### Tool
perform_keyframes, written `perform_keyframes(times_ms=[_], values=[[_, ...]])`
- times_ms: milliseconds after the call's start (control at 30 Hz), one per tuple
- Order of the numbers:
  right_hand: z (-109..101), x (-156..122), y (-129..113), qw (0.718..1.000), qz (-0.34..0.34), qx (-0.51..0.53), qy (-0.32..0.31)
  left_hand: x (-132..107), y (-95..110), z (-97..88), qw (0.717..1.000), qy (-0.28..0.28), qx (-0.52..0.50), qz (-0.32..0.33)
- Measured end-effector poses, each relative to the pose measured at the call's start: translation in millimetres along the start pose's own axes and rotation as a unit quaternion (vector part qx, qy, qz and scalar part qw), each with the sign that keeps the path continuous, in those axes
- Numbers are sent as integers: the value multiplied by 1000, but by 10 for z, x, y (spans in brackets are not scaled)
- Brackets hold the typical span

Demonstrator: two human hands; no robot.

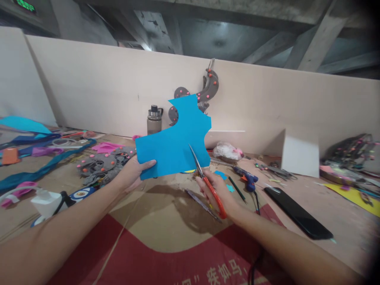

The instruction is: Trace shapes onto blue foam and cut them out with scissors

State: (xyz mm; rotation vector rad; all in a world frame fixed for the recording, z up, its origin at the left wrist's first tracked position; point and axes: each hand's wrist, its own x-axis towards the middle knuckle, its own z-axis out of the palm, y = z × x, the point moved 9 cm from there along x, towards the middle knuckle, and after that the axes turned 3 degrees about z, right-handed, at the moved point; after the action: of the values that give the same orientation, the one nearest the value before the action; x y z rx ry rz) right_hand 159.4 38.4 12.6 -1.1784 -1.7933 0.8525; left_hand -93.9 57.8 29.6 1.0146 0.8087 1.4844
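My left hand (134, 172) is closed on the lower left corner of a blue foam sheet (175, 138), holding it upright above the table, thumb across its front. The sheet's edges are cut in curves and notches. My right hand (217, 190) grips red-handled scissors (208, 183). Their metal blades point up and touch the sheet's lower right edge.
A grey bottle (154, 120) stands by the back wall board (89, 91). Grey foam shapes with pink dots (102, 164) lie left. A blue glue gun (247, 176), a black phone (298, 212), a white box (299, 152) and yellow sheet (353, 196) lie right. Cardboard (166, 221) covers the table.
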Motion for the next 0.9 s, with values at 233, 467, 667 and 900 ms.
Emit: perform_keyframes(times_ms=[233, 467, 667, 900], values=[[-28, -40, -82, 999, 25, -37, -8, 20, 84, -72, 999, 19, 24, 7], [5, -18, -105, 998, 25, -46, -36, 43, 27, -144, 998, 8, 56, -14], [-47, -8, -166, 994, -43, -100, -5, 54, 17, -130, 999, -15, 47, -18], [-80, 40, -178, 986, -53, -156, -11, 40, 64, -108, 997, -22, 62, -33]])
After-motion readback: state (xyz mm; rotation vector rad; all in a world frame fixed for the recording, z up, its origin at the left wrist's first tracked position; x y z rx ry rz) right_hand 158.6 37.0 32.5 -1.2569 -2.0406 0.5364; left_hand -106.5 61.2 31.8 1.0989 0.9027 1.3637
